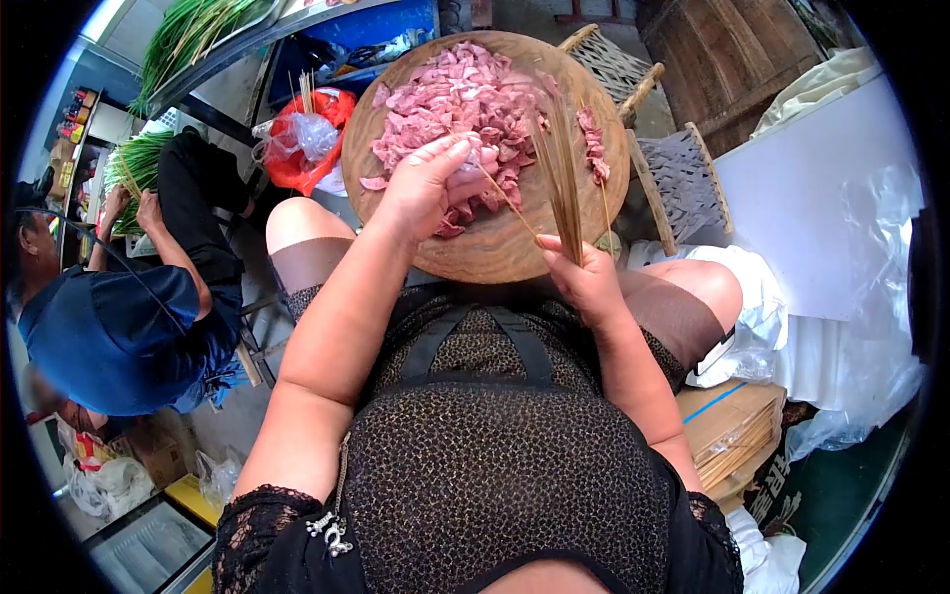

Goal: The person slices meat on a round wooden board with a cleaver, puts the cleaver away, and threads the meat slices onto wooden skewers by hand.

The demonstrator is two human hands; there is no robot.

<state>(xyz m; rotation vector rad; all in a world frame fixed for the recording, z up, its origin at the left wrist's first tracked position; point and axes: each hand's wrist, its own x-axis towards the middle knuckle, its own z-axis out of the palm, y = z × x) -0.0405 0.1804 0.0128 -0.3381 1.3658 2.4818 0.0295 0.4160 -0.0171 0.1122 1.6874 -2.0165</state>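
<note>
A round wooden board [475, 259] bears a large heap of raw meat pieces [445, 94]. My left hand [427, 186], at the near edge of the heap, has its fingers pinched round a small piece of meat [477, 161] at the tip of a thin stick [510, 206]. A bundle of thin wooden sticks [562, 183] rises from my right hand [582, 277], which also holds the lower end of that single stick. A skewer threaded with meat [594, 147] lies on the board's right side.
Left of the board is a red plastic bag [332, 134]. A person in dark blue [119, 317] handles green stalks [139, 173] at far left. Woven stools [683, 188] stand to the right, near a white panel [821, 188]. A cardboard box [717, 406] lies lower right.
</note>
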